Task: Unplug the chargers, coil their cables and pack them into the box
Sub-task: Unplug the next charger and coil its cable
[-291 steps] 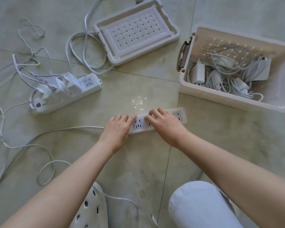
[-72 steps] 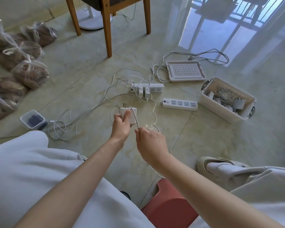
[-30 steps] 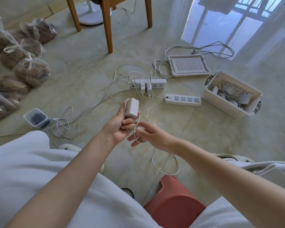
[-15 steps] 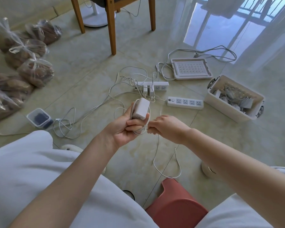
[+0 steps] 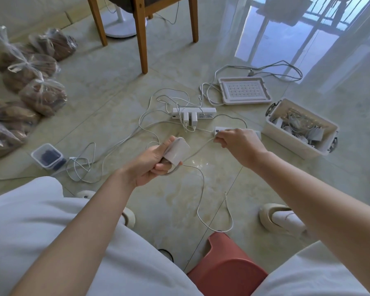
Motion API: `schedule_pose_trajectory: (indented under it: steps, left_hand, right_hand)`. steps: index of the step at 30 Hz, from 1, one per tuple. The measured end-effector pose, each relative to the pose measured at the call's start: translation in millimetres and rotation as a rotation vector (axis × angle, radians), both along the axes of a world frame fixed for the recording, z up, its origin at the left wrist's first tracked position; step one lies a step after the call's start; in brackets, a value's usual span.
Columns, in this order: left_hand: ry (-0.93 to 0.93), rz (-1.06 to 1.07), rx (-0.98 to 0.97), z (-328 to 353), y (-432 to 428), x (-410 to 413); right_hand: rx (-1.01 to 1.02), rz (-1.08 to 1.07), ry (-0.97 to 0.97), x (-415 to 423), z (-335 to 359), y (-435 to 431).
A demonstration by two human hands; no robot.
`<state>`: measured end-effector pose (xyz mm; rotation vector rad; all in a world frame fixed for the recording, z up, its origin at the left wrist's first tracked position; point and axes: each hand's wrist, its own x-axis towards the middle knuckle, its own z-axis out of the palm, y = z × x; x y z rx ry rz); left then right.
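Head view, progress: one charger (image 5: 176, 152) is in hand, its cable (image 5: 201, 189) mostly unwound, the tail hanging slack below the fingers; beyond them two plugged chargers (image 5: 189, 118) wait in the power strip (image 5: 207, 111); farther right, the box (image 5: 297, 144) already holds several.
Left hand (image 5: 152, 165): fingers curled tight round the charger, cable leaving beneath their tips.
Right hand (image 5: 237, 142): fingertips (image 5: 220, 140) pinch the cable, drawn taut rightward from the left fingers.

A room in a home: a glossy tiled floor (image 5: 115, 86), a wooden chair (image 5: 142, 39), the round base of a standing fan (image 5: 120, 28), a sheer curtain (image 5: 350, 67), and tied plastic bags (image 5: 41, 97) beside the wall.
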<state>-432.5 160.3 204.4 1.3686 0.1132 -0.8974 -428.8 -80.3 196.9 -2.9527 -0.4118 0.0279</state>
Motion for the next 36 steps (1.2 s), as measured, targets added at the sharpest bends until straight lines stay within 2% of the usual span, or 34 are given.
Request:
schedule_pose_trajectory:
  steps: [3,5,8,11,14,16,18,21,23,25,27,31,34,36]
  left_hand:
    - [-0.082,-0.028,0.0,1.8,5.3,4.3]
    - [-0.111,-0.084,0.041,0.8,6.8,3.3]
    - [-0.128,-0.102,0.034,-1.6,6.6,0.8]
    - [-0.027,0.122,-0.099,-9.1,2.5,1.1]
    - [0.114,0.305,-0.129,-21.2,-5.0,-0.7]
    - [0.194,0.368,-0.132,-26.5,-9.7,-2.8]
    - [0.164,0.413,-0.084,-28.3,-12.2,-3.9]
    - [-0.092,0.455,0.109,-30.6,-13.4,-1.6]
    - [-0.219,0.492,0.246,-34.8,-12.5,1.0]
    - [-0.261,0.557,0.309,-40.1,-12.8,2.9]
    - [-0.239,0.607,0.284,-42.1,-15.8,3.4]
    - [-0.081,0.629,-0.021,-34.2,-19.7,4.5]
    - [0.093,0.461,-0.221,-26.5,-12.8,5.7]
    - [0.135,0.213,-0.219,-24.0,-10.7,0.2]
  right_hand:
    - [0.114,-0.082,-0.02,2.7,9.0,9.6]
    - [0.096,-0.075,0.017,3.3,14.0,16.6]
    - [0.087,0.012,0.268,-0.2,13.5,18.3]
    - [0.097,0.11,0.59,-12.1,5.6,19.9]
    - [0.217,0.188,0.722,-30.4,-0.6,40.2]
    - [0.3,0.196,0.73,-38.6,-0.6,57.5]
    - [0.369,0.191,0.672,-42.3,4.9,68.9]
    - [0.51,0.192,0.521,-44.2,22.9,71.9]
    - [0.546,0.216,0.545,-47.6,38.1,72.2]
    - [0.492,0.244,0.685,-54.9,49.0,77.9]
    - [0.401,0.276,0.729,-62.6,46.2,86.9]
    - [0.312,0.198,0.785,-64.3,9.1,90.2]
    - [0.09,0.17,0.699,-50.0,-19.1,68.0]
    - [-0.001,0.138,0.593,-39.4,-24.1,52.7]
